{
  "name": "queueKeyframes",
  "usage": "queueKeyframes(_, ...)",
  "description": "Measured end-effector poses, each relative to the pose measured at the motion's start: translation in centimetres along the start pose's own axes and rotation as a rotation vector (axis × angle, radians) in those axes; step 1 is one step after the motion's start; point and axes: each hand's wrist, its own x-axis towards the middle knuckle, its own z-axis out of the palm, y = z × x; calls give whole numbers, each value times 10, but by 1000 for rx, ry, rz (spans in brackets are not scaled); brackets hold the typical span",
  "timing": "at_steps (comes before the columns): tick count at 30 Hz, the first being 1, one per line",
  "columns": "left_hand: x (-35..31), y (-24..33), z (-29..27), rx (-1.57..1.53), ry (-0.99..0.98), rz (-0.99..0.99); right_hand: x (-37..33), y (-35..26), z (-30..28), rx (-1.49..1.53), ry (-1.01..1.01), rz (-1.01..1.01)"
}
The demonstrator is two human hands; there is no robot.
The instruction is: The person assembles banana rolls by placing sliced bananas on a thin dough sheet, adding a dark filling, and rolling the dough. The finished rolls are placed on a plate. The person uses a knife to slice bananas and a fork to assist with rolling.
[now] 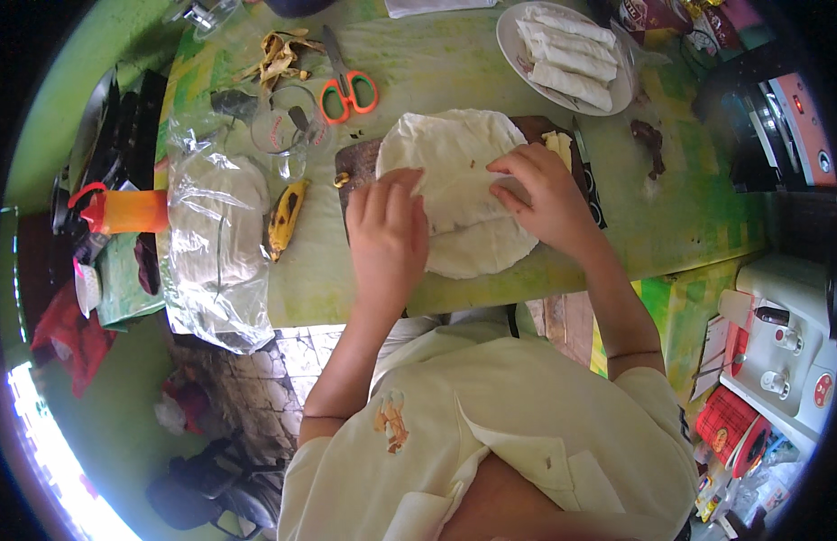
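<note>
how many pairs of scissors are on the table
1. The scissors, with orange handles, lie on the far side of the table, beyond the left hand and the round white sheet. Any others under the clutter would be hidden.

We count two bare hands, one left hand (389,230) and one right hand (549,200). On the green table (310,293) we find one pair of scissors with orange-and-green handles (349,96), one yellow, dark-spotted banana (287,219), one dark brown board (364,153) and one round white plate (508,45) bearing what look to us like four white rolled wrappers (576,63). We cannot count the layers of the flat, round white wrapper (464,167).
</note>
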Motion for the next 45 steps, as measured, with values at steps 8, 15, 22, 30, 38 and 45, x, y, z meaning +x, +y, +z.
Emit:
queueKeyframes(8,-5,6,18,-107,-286,194,-5,-4,-3,-112,118,19)
queueKeyframes(15,-1,13,19,-41,-282,207,-53,-51,-16,201,139,591)
queueKeyframes(22,3,14,24,-56,-232,199,-61,-49,7,415,116,833)
queueKeyframes(30,-1,12,29,-69,-195,200,-54,-41,26,312,374,785)
queueKeyframes(38,-3,7,22,-111,-228,245,-34,-56,26,5,432,444)
queueKeyframes(45,-9,-4,17,-247,-267,135,-22,-47,33,117,188,85)
